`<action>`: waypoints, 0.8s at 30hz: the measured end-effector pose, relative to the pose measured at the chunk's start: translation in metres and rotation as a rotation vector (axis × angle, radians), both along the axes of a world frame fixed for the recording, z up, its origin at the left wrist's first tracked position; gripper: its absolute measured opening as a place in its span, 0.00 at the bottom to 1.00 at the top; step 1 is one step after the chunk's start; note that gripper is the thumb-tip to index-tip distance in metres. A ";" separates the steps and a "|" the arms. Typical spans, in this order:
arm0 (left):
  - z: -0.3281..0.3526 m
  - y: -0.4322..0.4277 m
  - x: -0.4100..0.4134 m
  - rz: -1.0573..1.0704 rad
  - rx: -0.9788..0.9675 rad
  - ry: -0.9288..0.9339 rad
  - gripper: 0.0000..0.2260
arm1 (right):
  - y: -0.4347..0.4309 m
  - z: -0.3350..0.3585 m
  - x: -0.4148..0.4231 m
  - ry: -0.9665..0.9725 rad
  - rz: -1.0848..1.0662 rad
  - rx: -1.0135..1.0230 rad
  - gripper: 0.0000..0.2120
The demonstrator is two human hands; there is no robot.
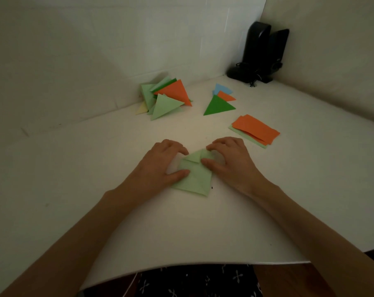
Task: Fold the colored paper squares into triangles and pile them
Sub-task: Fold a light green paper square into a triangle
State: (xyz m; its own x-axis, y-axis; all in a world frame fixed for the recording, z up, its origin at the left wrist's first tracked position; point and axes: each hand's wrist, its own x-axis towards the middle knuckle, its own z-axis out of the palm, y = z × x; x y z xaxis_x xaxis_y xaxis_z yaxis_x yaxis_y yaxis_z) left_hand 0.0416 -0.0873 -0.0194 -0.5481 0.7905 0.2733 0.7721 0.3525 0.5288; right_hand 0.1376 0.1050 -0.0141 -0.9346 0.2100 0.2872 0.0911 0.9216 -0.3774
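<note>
A light green paper square point(193, 179) lies on the white table in front of me, its far corner folded back toward me. My left hand point(160, 162) rests on its left side, thumb pressing the sheet flat. My right hand point(229, 158) pinches the folded far corner between thumb and curled fingers. A heap of folded triangles point(166, 97), light green, dark green, orange and pale yellow, sits at the back left. A smaller pile of triangles point(221, 101), dark green, orange and blue, lies to its right.
Flat orange sheets on a light green one point(255, 129) lie to the right of my hands. Two black speakers point(260, 52) stand in the back right corner by the white walls. The table's near edge point(203, 264) runs just above my lap.
</note>
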 end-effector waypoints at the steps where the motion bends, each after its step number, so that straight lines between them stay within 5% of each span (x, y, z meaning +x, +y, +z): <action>1: -0.001 0.000 0.000 0.011 -0.015 0.013 0.28 | 0.000 -0.001 -0.001 -0.009 0.007 -0.003 0.18; 6: 0.001 0.004 0.002 -0.005 -0.042 0.041 0.31 | -0.004 0.005 0.002 0.073 0.106 -0.213 0.09; 9: 0.004 0.005 0.002 -0.011 -0.012 0.093 0.25 | -0.010 0.007 0.003 0.178 0.251 -0.039 0.04; 13: 0.008 0.003 0.001 -0.068 -0.024 0.194 0.20 | -0.009 0.005 0.009 0.150 0.391 0.187 0.12; 20: 0.013 -0.007 -0.001 -0.154 -0.068 0.082 0.26 | -0.012 0.011 0.026 0.022 0.361 0.330 0.32; 24: 0.015 -0.008 -0.003 -0.171 -0.076 0.042 0.25 | -0.017 0.009 0.032 0.042 0.317 0.392 0.33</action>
State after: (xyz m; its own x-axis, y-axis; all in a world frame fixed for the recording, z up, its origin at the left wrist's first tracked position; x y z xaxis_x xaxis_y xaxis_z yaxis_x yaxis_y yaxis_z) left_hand 0.0388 -0.0956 -0.0041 -0.3932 0.8904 0.2292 0.8450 0.2517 0.4717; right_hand 0.1695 0.0877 -0.0049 -0.9208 -0.2131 0.3267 -0.2237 0.9746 0.0054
